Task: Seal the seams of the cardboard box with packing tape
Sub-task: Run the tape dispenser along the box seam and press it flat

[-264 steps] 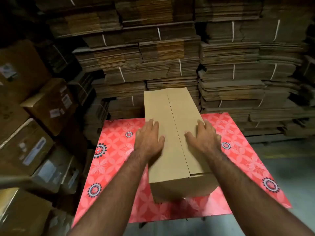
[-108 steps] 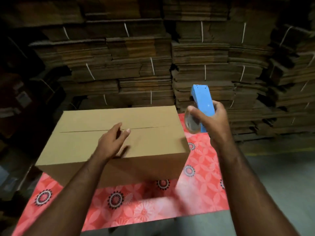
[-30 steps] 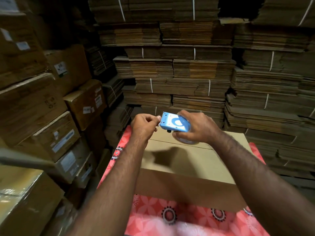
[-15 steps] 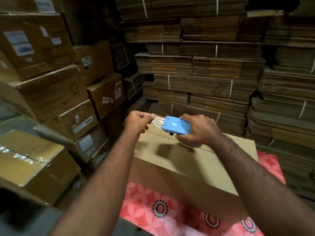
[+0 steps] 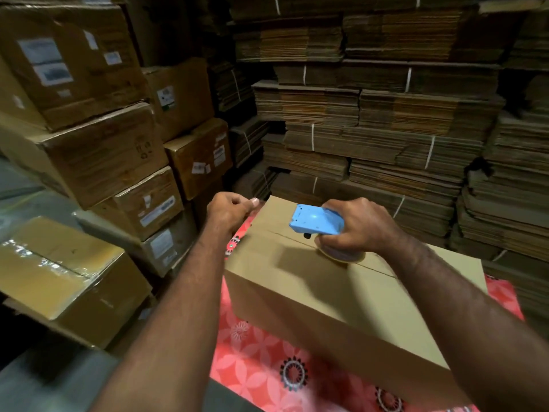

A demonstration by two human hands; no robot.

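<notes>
A: Cardboard, plain brown: the cardboard box [image 5: 335, 295] lies closed on the tabletop [image 5: 267, 361], which carries a red cloth with a flower print. The flap seam [image 5: 371, 264] runs across the box top, from the far left corner toward the right.

B: Noted. Right hand?

A: The right hand [image 5: 361, 226] is clamped around a blue tape dispenser [image 5: 316, 223]. A roll of packing tape [image 5: 340, 254] sits under the dispenser, its lower edge touching the box top right at the seam. The blue nose points left.

B: Left hand?

A: The left hand [image 5: 228, 211] is at the far left corner of the box, fingers curled in and thumb pressed against the forefinger. It looks pinched shut; whether it grips a tape end I cannot tell, since no strip shows clearly between it and the dispenser.

B: Surroundings?

A: Stacked sealed cartons [image 5: 98, 156] with white labels stand to the left. One carton with glossy tape on its top [image 5: 59, 275] sits nearest, lower left. Bundles of flattened cardboard [image 5: 386, 129], tied with white straps, fill the back and the right side. Both forearms are bare.
</notes>
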